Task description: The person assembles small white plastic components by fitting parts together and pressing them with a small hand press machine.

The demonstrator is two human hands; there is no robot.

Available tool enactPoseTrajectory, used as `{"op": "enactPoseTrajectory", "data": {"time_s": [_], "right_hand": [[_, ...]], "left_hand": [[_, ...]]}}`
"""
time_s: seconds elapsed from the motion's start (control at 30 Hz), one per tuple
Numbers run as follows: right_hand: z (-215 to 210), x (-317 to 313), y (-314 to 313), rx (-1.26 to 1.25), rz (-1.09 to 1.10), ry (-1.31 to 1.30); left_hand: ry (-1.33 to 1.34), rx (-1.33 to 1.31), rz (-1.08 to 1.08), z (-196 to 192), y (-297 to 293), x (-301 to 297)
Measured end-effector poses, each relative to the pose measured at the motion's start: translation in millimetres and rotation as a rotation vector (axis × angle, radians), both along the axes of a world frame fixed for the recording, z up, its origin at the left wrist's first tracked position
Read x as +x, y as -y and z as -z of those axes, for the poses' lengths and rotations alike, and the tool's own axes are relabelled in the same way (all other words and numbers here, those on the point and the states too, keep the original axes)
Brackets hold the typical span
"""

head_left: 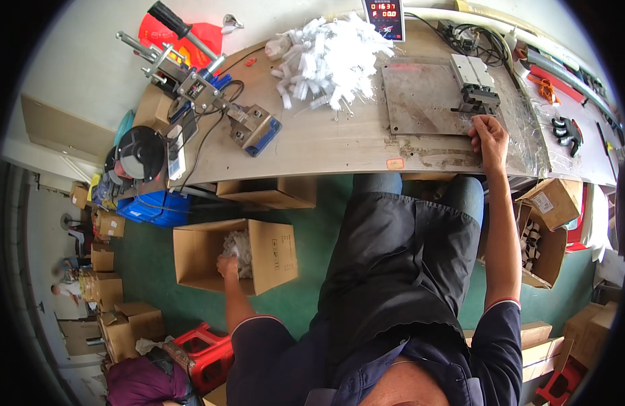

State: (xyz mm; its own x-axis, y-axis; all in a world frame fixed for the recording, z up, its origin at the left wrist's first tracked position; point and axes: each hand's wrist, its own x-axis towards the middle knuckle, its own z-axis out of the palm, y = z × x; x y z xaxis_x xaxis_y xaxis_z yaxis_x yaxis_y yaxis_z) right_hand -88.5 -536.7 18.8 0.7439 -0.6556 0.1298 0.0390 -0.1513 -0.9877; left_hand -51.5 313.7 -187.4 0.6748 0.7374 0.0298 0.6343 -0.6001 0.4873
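My left hand (227,265) reaches down into an open cardboard box (275,250) on the floor, beside a heap of white translucent plastic pieces (239,245). Its fingers are too small and partly hidden to read. Over the bench, my right hand (490,135) is closed in a pinch at the near right corner of a flat metal plate (421,101). Whatever it may hold is too small to make out. Just beyond its fingertips stands a small metal clamping fixture (476,84). A large pile of similar white plastic pieces (336,57) lies at the back of the bench.
A lever press (218,101) with a black handle stands on the bench's left. A digital counter (385,19) is at the back. To the right lie a black glove (567,134) and a box of parts (539,250). A red stool (203,355) stands at lower left.
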Motion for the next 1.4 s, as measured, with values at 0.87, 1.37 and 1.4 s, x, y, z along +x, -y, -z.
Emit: {"op": "enactPoseTrajectory", "data": {"time_s": [0.87,1.37,1.4], "right_hand": [[-2.0,0.7,-8.6,0.005,-0.008,-0.002],[8.3,8.1,-12.6,-0.226,0.088,0.057],[7.4,7.9,-20.5,-0.279,0.104,0.021]], "left_hand": [[0.292,0.166,1.01,-213.6,464.1,260.8],[0.612,0.041,1.159,-220.3,440.4,149.0],[0.613,0.029,1.171,-221.1,450.6,140.7]]}}
